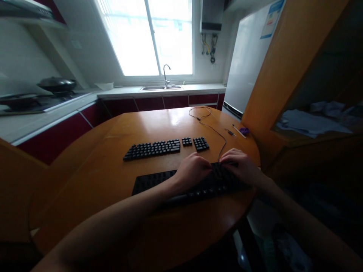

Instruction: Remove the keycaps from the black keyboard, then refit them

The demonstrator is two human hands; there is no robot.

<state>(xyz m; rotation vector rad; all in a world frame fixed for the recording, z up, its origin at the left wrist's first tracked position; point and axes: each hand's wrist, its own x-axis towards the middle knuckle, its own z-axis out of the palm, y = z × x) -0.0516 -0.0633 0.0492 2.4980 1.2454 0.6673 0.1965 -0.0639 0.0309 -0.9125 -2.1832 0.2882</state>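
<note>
A black keyboard (154, 179) lies on the wooden table in front of me, its surface dark and its keycaps apparently off over much of it. My left hand (194, 168) rests over its middle, fingers curled down and pressed together. Close beside it, my right hand (238, 164) bends over the right part of the keyboard, thumb and fingers pinched near the back edge where the cable (222, 138) comes out. What either pinch holds is hidden. Behind the keyboard, loose black keycaps stand in blocks: a wide group (154, 148), a small group (186, 141) and a number-pad group (201, 143).
The cable loops toward the far edge of the round table (107, 151). At the right lie a small dark-handled tool (231, 132), a thin white stick (239, 131) and a purple item (244, 130). A wooden cabinet (286, 56) borders the right side; a sink counter (195, 88) stands behind.
</note>
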